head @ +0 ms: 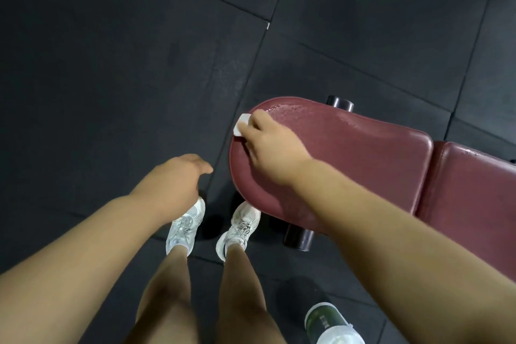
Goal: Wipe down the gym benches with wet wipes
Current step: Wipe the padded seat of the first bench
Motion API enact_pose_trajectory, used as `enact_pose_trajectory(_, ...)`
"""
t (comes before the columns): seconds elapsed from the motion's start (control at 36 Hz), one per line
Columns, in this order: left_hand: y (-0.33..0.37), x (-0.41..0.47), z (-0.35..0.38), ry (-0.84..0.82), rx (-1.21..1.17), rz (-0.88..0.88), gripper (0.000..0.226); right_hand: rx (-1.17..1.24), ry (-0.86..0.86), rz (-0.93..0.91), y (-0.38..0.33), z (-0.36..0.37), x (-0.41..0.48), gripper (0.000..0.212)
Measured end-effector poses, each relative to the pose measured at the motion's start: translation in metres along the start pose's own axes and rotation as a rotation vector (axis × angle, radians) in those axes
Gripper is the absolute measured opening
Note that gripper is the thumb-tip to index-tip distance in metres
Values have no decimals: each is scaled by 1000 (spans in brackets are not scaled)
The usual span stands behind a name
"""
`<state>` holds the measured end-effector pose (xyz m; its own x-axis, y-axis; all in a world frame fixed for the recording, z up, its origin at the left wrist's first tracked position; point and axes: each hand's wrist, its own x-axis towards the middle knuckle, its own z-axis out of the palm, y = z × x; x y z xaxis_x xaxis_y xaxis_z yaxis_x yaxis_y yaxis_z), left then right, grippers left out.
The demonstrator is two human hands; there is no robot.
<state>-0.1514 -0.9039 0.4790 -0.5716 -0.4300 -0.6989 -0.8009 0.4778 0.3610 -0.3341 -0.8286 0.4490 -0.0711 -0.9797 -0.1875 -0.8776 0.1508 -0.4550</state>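
Note:
A dark red padded gym bench (363, 153) runs from the middle of the view to the right edge, its rounded seat end nearest my feet. Wet streaks shine on the far part of the seat pad. My right hand (270, 148) holds a small folded white wet wipe (242, 123) against the seat's rounded left rim, fingers curled over it. My left hand (178, 176) hangs empty in the air left of the bench, above my left shoe, with fingers loosely bent.
Black rubber floor tiles surround the bench. Two black frame tube ends (340, 103) (298, 237) stick out on either side of the seat. A green wipe canister with a white lid (332, 324) stands on the floor at the bottom right. My white shoes (240, 229) stand against the seat's near edge.

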Motion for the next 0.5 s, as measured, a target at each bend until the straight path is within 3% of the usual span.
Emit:
enact_pose_trajectory(0.06,-7,-3,-3,-25,21,-14,59,-26,-12,16,13,-13,8,28)
enact_pose_trajectory(0.14,-16,-5,-7,-50,68,-20,59,52,150,264,28,-24,16,26)
enact_pose_trajectory(0.19,-21,-4,-7,-62,105,-13,60,4,215,324,18,-14,14,25)
enact_pose_trajectory(0.25,-25,-4,-6,-73,153,5,59,-12,157,226,-1,5,3,23)
enact_pose_trajectory(0.39,-35,-3,-4,-85,234,60,51,-56,-188,-164,-32,26,-41,27)
enact_pose_trajectory(0.5,-36,-6,-5,-87,259,63,32,-107,-76,-114,-18,6,-44,24)
